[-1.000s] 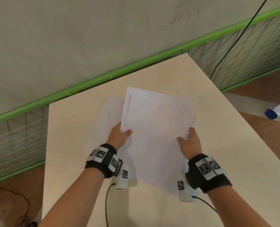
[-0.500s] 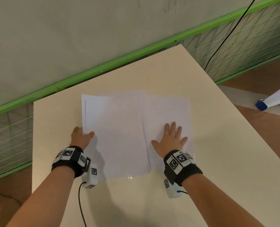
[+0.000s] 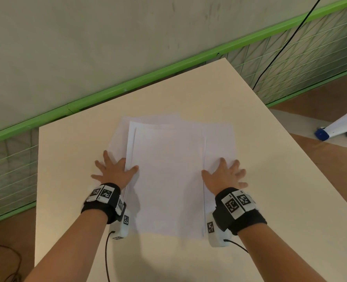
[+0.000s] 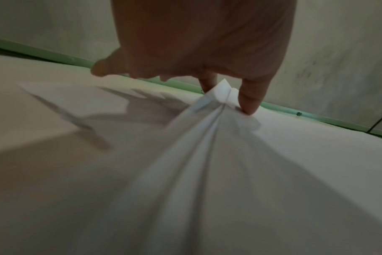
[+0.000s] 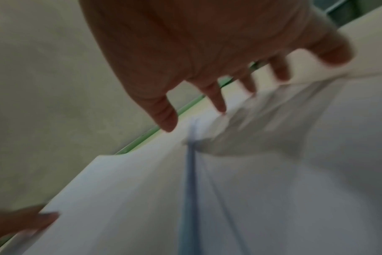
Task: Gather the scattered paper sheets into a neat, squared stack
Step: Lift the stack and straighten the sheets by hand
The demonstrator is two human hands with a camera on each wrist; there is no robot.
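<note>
While the sheets lie overlapped, edges uneven, mid-counter, left hand and right hand press flat on their side edges, fingers spread wide.

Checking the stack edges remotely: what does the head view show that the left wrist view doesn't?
Head only: the right hand spread flat on the right-side sheets, and the papers fanned, not squared, on the table. Left wrist only: sheet edges lifted between the fingers. Both: the left hand open at the papers' left edge.
</note>
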